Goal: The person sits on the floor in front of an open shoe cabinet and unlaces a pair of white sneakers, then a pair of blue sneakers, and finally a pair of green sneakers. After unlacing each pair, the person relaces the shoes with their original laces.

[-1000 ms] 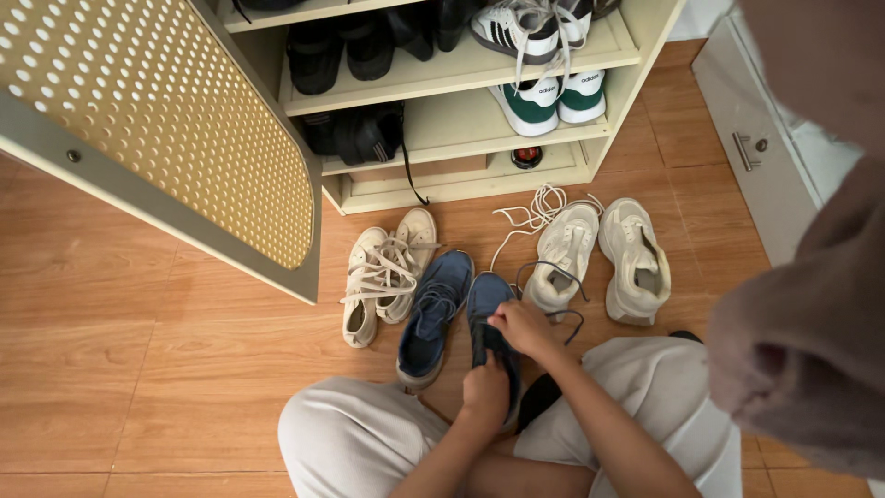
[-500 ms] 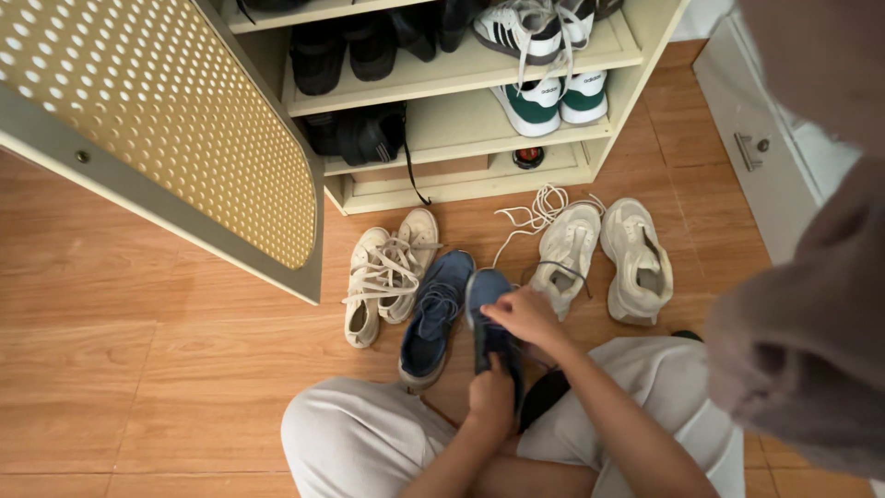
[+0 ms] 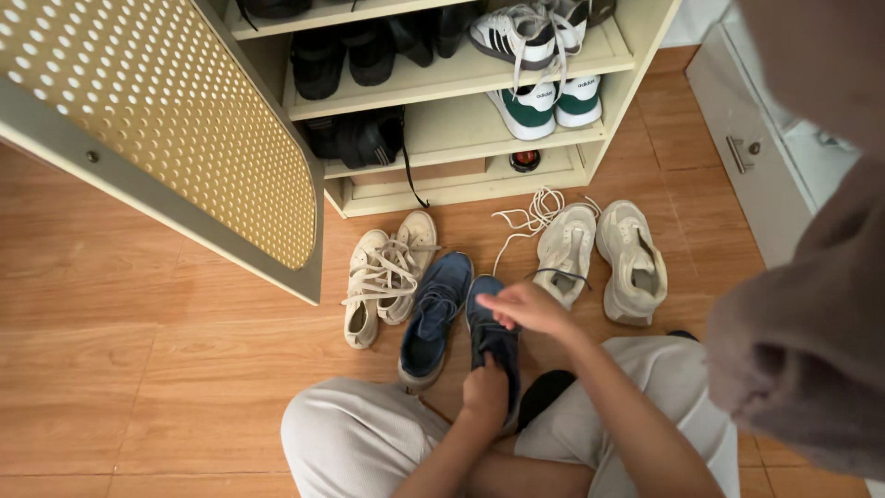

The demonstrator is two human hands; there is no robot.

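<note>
Cream high-tops (image 3: 385, 277) on the wooden floor (image 3: 138, 369), blue sneaker (image 3: 431, 316) beside its mate, second blue sneaker (image 3: 490, 337) lengthwise toe toward the shoe cabinet (image 3: 479, 175), left hand (image 3: 486, 392) gripping its heel, right hand (image 3: 527, 308) pinching its dark lace over the tongue, beige trainers (image 3: 599, 258) rightward.

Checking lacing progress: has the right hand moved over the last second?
Yes. The right hand has lifted slightly up and right, toward the beige sneaker.

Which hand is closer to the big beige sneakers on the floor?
The right hand: it hovers just beside the nearer beige sneaker. The left hand grips the blue shoe at its heel, farther away.
</note>
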